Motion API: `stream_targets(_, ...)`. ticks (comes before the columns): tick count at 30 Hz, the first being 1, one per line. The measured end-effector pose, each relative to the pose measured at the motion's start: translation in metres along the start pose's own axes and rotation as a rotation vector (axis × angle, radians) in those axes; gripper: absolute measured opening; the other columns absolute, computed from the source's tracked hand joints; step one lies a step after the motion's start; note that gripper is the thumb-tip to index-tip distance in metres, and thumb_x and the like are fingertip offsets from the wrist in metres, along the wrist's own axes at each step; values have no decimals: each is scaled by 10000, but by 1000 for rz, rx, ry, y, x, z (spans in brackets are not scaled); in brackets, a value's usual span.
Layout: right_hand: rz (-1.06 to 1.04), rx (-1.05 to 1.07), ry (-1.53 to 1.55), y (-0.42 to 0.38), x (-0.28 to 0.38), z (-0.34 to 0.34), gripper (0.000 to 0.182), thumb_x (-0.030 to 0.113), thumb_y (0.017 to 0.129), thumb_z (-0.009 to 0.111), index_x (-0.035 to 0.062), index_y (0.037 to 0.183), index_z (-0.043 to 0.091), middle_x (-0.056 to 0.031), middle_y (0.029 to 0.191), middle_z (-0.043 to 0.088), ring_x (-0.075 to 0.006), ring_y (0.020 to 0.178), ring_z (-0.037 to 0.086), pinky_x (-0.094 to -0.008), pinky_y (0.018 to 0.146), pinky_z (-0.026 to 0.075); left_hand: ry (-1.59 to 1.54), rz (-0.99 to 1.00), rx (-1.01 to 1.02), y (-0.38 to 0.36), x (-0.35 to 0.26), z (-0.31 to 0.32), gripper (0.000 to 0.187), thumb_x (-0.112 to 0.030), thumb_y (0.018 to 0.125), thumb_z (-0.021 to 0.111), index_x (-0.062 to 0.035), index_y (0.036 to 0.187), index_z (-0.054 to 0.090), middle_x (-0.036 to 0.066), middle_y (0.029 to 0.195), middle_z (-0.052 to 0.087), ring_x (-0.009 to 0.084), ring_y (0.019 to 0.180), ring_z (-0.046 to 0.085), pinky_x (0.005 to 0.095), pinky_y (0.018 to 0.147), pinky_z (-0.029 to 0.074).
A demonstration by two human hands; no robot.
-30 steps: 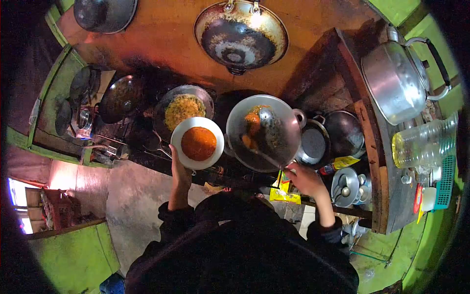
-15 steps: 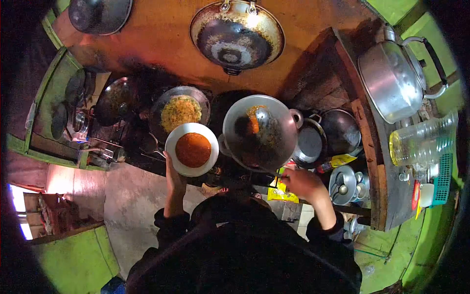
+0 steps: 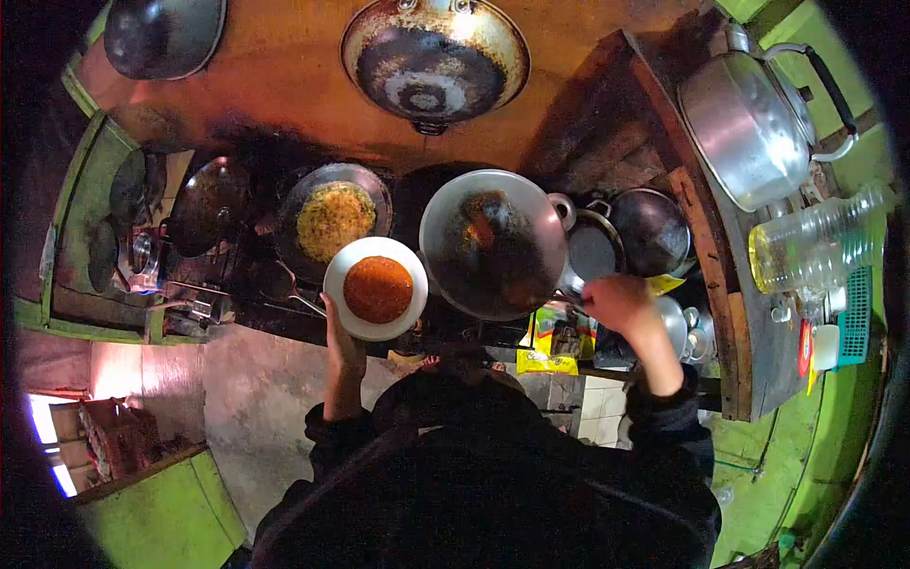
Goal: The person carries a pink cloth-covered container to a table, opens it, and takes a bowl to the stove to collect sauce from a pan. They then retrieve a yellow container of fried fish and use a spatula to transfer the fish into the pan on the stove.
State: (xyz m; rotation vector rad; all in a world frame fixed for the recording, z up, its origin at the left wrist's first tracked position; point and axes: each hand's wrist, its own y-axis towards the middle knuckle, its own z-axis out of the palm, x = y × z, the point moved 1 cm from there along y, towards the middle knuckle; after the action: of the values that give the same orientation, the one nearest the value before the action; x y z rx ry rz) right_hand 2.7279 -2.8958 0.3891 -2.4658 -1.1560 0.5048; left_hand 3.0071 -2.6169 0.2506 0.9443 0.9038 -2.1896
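Note:
My left hand (image 3: pixel 343 349) holds a white bowl (image 3: pixel 415 321) of red-orange sauce (image 3: pixel 377 289) by its left edge. The bowl is between a pan of yellowish food (image 3: pixel 334 220) and a large grey wok (image 3: pixel 445 275). Dark oily residue with some orange sauce (image 3: pixel 482 228) lies in the wok. My right hand (image 3: pixel 621 305) is closed around the handle of a metal ladle (image 3: pixel 572 282), at the wok's lower right rim. The ladle's head is small and partly hidden, so its contents cannot be made out.
Dark pans (image 3: pixel 649 232) stand right of the wok. A yellow packet (image 3: pixel 548 356) lies near the front edge. On the right shelf are a large kettle (image 3: pixel 744 128) and a plastic bottle (image 3: pixel 815 248). A blackened wok (image 3: pixel 436 71) hangs on the wall.
My right hand has moved right and up, and the ladle has left the inside of the wok for its right rim. The bowl stays in my left hand, slightly nearer the wok.

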Motion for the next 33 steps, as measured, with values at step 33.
stream_targets(33, 88, -446, -45, 65, -35, 25, 377, 236, 828, 638, 308, 1194, 586, -122, 983, 654, -337, 760, 676, -419, 651, 554, 8, -34, 2, -30, -2, 26, 815, -681, 911, 328, -83, 1460, 244, 187, 1427, 356, 331, 1303, 401, 475, 1027, 388)
